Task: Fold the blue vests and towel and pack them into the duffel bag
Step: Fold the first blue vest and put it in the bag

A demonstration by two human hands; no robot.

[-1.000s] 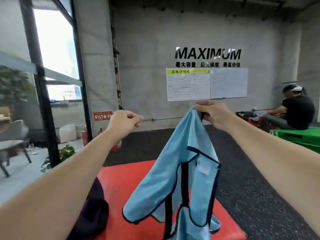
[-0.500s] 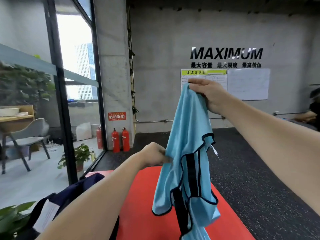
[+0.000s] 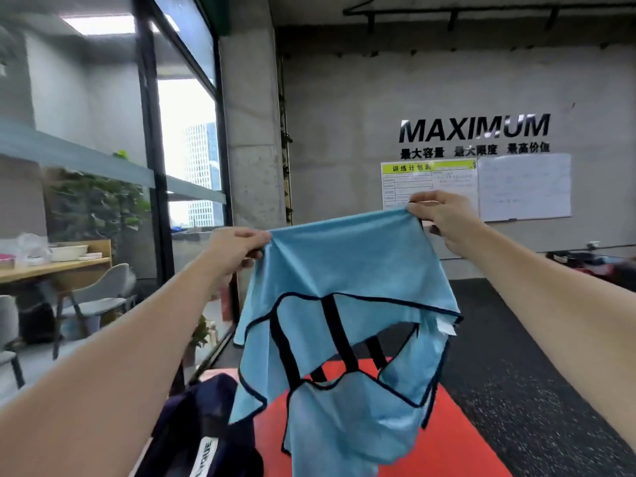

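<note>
The red mat [image 3: 457, 425] at 6 o'clock holds no folded pile that I can see. The dark duffel bag [image 3: 203, 432] sits at 7 o'clock, its contents hidden. One blue vest [image 3: 344, 287] hangs spread at centre, unfolded. The left hand [image 3: 237, 247] and right hand [image 3: 444, 218] each pinch a top corner in their fingers. Folding looks barely begun, with packing still ahead

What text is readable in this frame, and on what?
"MAXIMUM": large black letters on the grey concrete wall.
"最大容量 最大限度 最高价值": black line under it.
"训练计划表": yellow header of the white wall chart; its table entries are too small to read.
White whiteboard: faint writing, unreadable.
Dark navy duffel bag's white label: partly cut off, unreadable.
</note>
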